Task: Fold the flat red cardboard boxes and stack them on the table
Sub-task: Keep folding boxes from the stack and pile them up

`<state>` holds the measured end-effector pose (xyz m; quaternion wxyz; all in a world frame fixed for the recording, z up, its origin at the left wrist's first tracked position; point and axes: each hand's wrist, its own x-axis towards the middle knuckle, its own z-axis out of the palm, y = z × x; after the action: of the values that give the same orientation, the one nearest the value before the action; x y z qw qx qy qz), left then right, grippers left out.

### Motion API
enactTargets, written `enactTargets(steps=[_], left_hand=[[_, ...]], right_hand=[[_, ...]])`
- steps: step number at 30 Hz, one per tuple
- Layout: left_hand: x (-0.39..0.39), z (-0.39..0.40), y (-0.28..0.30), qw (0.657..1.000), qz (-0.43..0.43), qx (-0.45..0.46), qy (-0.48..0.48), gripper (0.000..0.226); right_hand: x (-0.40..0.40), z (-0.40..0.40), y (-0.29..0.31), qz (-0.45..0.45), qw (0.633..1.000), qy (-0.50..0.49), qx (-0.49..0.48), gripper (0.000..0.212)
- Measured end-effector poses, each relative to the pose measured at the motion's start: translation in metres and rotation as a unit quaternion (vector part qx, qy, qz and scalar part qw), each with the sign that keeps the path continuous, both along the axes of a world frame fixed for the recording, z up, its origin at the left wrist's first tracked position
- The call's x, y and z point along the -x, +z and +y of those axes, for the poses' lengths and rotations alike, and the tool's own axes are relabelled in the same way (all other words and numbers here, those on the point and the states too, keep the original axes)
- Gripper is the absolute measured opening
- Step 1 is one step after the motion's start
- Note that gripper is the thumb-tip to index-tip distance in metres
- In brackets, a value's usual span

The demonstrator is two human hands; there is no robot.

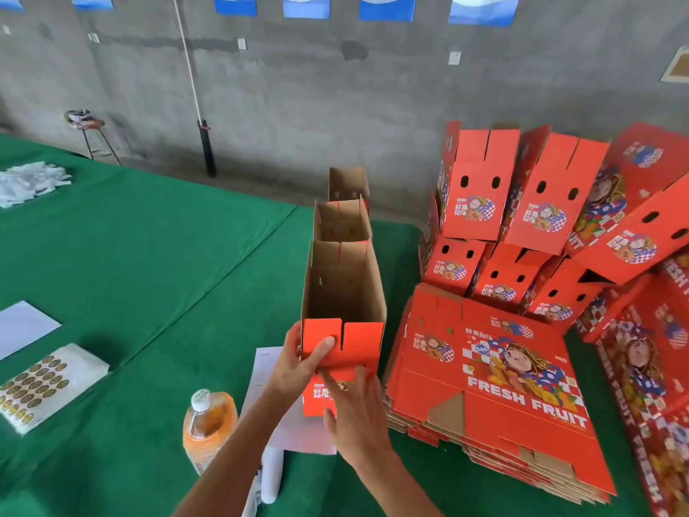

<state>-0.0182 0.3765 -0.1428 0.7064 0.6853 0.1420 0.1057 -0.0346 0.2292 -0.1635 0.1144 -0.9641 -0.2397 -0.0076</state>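
Far left on the green tablecloth (156, 255): a heap of white paper strips (28, 182), a sticker sheet (35, 384), then an orange drink bottle (208, 427) lying over white papers (266, 367).

Left hand (294, 363) grips the near end flap (341, 343) of the erected box (343, 292): thumb pressed on the red outer face, fingers hidden behind the corner, so I cannot tell how they lie. The box stands open-topped, first in a row of three (345, 222) running away from the camera.

Right hand (354, 416) is flat, fingers straight and slightly spread, index tip touching the lower flap panel.

Judged step: closing the near end. Advice: keep the left thumb as the anchor so the wall stays square; push the lower panel with the flat palm along the crease, not with one fingertip.

Right: flat blanks (499, 397) stacked beside the box, supply ample; folded boxes (540, 218) piled behind, leaning unevenly, so place the next one carefully.
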Motion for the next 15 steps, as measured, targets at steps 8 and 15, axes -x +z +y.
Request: enactTargets(steps=[8,15], left_hand=[[-0.062,0.021,-0.021,0.999,0.021,-0.036,0.021,0.047],[-0.080,0.040,-0.014,0.991,0.040,-0.085,0.100,0.038]], right_hand=[[-0.057,0.011,-0.008,0.047,0.999,0.010,-0.018,0.072],[-0.077,0.020,-0.014,0.114,0.990,0.043,-0.076,0.069]])
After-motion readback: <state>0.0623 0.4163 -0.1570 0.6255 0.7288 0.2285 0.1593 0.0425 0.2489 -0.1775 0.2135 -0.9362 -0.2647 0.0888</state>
